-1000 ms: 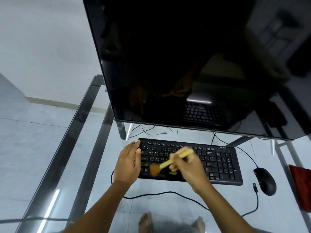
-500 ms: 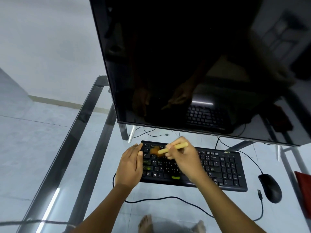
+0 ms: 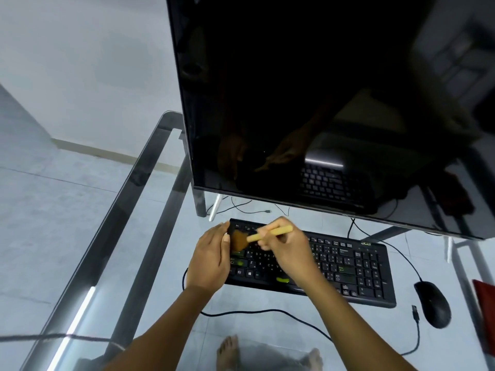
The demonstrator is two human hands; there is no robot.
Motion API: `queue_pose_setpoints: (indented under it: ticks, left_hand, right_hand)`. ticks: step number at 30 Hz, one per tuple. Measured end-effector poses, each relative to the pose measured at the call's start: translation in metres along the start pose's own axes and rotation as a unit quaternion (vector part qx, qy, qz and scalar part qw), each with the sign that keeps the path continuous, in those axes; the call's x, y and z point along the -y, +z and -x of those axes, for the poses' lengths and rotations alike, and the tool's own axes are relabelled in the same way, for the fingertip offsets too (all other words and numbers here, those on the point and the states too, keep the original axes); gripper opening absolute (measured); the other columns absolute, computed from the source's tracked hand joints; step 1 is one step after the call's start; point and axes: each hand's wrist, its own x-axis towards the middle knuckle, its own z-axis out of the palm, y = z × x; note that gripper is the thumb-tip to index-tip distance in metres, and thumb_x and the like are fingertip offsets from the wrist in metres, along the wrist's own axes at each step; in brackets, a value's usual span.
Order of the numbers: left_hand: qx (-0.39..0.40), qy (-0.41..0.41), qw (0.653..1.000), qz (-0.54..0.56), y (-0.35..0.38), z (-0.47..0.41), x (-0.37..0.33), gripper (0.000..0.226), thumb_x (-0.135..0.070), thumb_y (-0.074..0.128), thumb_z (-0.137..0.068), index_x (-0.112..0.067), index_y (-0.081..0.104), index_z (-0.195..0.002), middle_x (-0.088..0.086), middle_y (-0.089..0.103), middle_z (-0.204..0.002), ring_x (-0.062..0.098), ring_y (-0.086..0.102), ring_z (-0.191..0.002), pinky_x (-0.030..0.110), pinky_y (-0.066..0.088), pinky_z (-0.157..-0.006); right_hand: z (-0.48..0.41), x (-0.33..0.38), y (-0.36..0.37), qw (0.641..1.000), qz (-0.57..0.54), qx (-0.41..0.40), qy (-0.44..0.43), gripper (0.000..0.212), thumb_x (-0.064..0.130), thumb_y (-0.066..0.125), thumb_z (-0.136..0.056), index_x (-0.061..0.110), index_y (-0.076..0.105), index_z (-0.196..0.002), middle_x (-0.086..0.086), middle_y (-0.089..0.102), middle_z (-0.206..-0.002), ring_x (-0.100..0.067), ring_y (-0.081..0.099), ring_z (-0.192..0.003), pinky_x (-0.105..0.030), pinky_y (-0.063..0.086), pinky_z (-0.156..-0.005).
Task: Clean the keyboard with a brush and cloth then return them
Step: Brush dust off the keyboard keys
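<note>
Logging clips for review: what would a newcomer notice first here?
A big dark monitor fills the upper right. Below it, the right hand grips a brush, bristles on the top-left keys of the black keyboard, while the left hand rests on its left end. A red cloth lies at the far right edge.

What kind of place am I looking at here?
Probably a home computer desk: a glass-topped table carries a large dark monitor, a black keyboard and a wired mouse.

Forearms (image 3: pixel 171 328), left hand (image 3: pixel 211 259), right hand (image 3: pixel 290 254) and feet (image 3: pixel 227 352) are bare.
</note>
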Motion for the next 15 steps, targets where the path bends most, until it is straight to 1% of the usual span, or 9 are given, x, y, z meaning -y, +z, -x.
queue_pose_setpoints:
  ticks: [2,3,5,6,9,10,12,13,15]
  left_hand:
    - [-0.002,0.001,1.000,-0.001,0.000,0.001,0.000,0.052,-0.042,0.022,-0.101,-0.016,0.053,-0.135,0.001,0.058,-0.131,0.015,0.048,-0.124,0.029,0.036,-0.108]
    - [-0.003,0.000,1.000,-0.002,0.000,0.001,0.000,0.053,-0.042,0.023,-0.100,-0.016,0.053,-0.135,0.002,0.058,-0.131,0.015,0.048,-0.125,0.028,0.034,-0.108]
    - [-0.003,-0.002,1.000,-0.006,0.000,0.000,0.000,0.053,-0.042,0.023,-0.100,-0.015,0.054,-0.135,0.003,0.057,-0.132,0.016,0.047,-0.126,0.026,0.031,-0.108]
    - [-0.001,-0.003,1.000,-0.008,0.000,0.000,0.000,0.054,-0.042,0.023,-0.100,-0.015,0.054,-0.135,0.003,0.057,-0.132,0.016,0.047,-0.126,0.025,0.031,-0.107]
    - [0.003,-0.004,1.000,-0.005,0.001,0.000,0.000,0.053,-0.042,0.023,-0.100,-0.015,0.053,-0.135,0.002,0.057,-0.132,0.016,0.047,-0.126,0.025,0.031,-0.107]
    - [0.003,-0.004,1.000,-0.004,0.001,0.000,0.000,0.054,-0.043,0.023,-0.100,-0.015,0.053,-0.135,0.002,0.057,-0.132,0.016,0.047,-0.126,0.026,0.032,-0.108]
    - [0.003,-0.004,1.000,-0.002,0.001,0.001,0.001,0.054,-0.043,0.022,-0.100,-0.016,0.052,-0.136,0.002,0.057,-0.133,0.016,0.046,-0.127,0.028,0.034,-0.108]
    - [0.003,-0.005,1.000,-0.002,0.000,0.001,0.002,0.054,-0.044,0.022,-0.100,-0.016,0.052,-0.136,0.001,0.056,-0.133,0.016,0.046,-0.127,0.028,0.034,-0.108]
    - [0.004,-0.004,1.000,-0.003,0.001,0.001,0.000,0.054,-0.043,0.022,-0.100,-0.015,0.052,-0.136,0.001,0.056,-0.133,0.015,0.046,-0.126,0.026,0.032,-0.108]
  right_hand:
    - [0.001,-0.005,-0.008,0.996,0.009,-0.087,-0.008,0.011,0.015,0.063,-0.093,0.018,0.063,-0.083,-0.002,0.073,-0.076,-0.017,0.071,-0.073,-0.026,0.058,-0.069]
    - [0.002,-0.005,-0.013,0.995,-0.006,-0.096,-0.005,0.009,0.014,0.062,-0.093,0.015,0.063,-0.084,-0.004,0.073,-0.076,-0.018,0.071,-0.073,-0.027,0.058,-0.069]
    - [0.007,-0.007,-0.016,0.999,-0.017,-0.024,0.020,0.008,0.010,0.062,-0.093,0.010,0.064,-0.086,-0.006,0.074,-0.078,-0.021,0.072,-0.074,-0.032,0.060,-0.071]
    - [0.010,-0.010,-0.017,1.000,0.008,-0.016,0.017,0.008,0.010,0.062,-0.093,0.012,0.065,-0.085,-0.005,0.074,-0.078,-0.021,0.071,-0.072,-0.034,0.060,-0.070]
    - [0.014,-0.014,-0.026,0.991,0.023,-0.131,-0.011,0.012,0.012,0.062,-0.093,0.019,0.063,-0.083,-0.005,0.072,-0.074,-0.025,0.069,-0.069,-0.036,0.056,-0.062]
    - [0.015,-0.013,-0.028,0.993,-0.008,-0.121,-0.004,0.010,0.011,0.061,-0.093,0.015,0.063,-0.084,-0.007,0.073,-0.074,-0.025,0.070,-0.070,-0.036,0.057,-0.064]
    - [0.018,-0.013,-0.029,0.998,-0.011,-0.047,0.036,0.009,0.008,0.060,-0.094,0.010,0.064,-0.085,-0.005,0.074,-0.075,-0.024,0.071,-0.071,-0.035,0.060,-0.069]
    - [0.019,-0.015,-0.029,0.998,0.017,-0.054,0.028,0.011,0.009,0.061,-0.093,0.013,0.064,-0.084,-0.002,0.074,-0.074,-0.023,0.071,-0.069,-0.035,0.060,-0.067]
    - [0.024,-0.016,-0.037,0.988,0.067,-0.140,-0.007,0.015,0.013,0.062,-0.093,0.021,0.060,-0.080,0.001,0.072,-0.070,-0.024,0.069,-0.064,-0.040,0.056,-0.060]
